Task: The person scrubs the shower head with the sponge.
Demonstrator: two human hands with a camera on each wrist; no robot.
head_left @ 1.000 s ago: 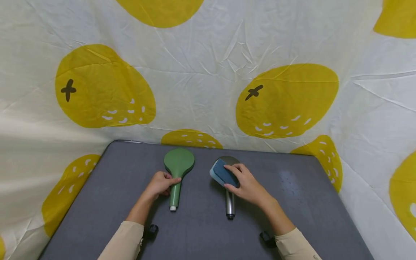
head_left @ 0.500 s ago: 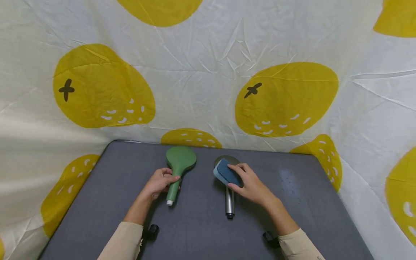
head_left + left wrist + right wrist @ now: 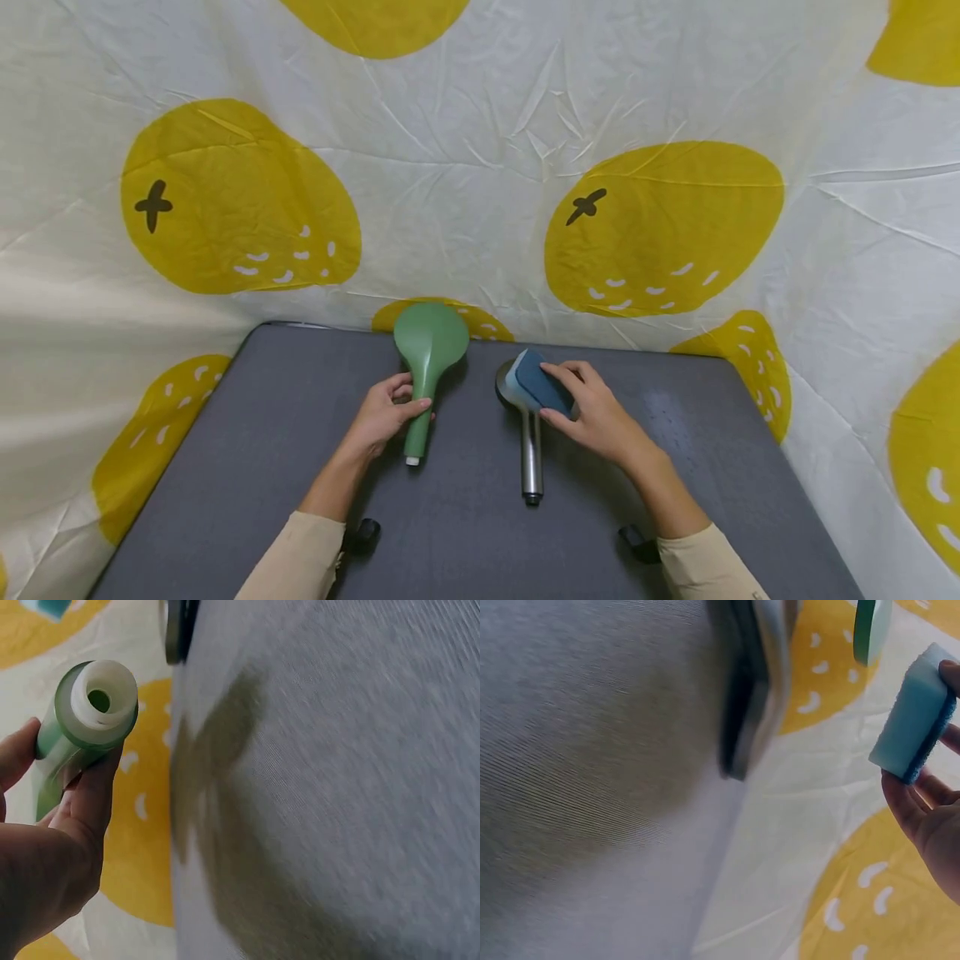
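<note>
Now the left hand [image 3: 386,412] curls its fingers and thumb around the handle of the green shower head [image 3: 427,350], holding it lifted off the grey worktop [image 3: 225,467], with the round head tilted up toward the backdrop. In the left wrist view the white threaded end of that handle [image 3: 101,697] points at the camera, with the fingers [image 3: 90,799] wrapped just behind it and a shadow falling on the worktop beside it.

The right hand [image 3: 596,412] pinches a blue sponge [image 3: 540,383] between thumb and fingers; the sponge has a pale layer on one face. It sits over the round end of the chrome shower head [image 3: 529,442], which lies flat on the worktop with its handle pointing toward the person. The right wrist view shows the sponge [image 3: 915,727] raised clear of the chrome head's rim [image 3: 754,682], so the two appear apart.

Both shower heads lie near each other at the middle of the worktop. A white cloth with yellow fruit shapes [image 3: 660,225] hangs behind. Beige sleeves [image 3: 300,562] cover both forearms.
</note>
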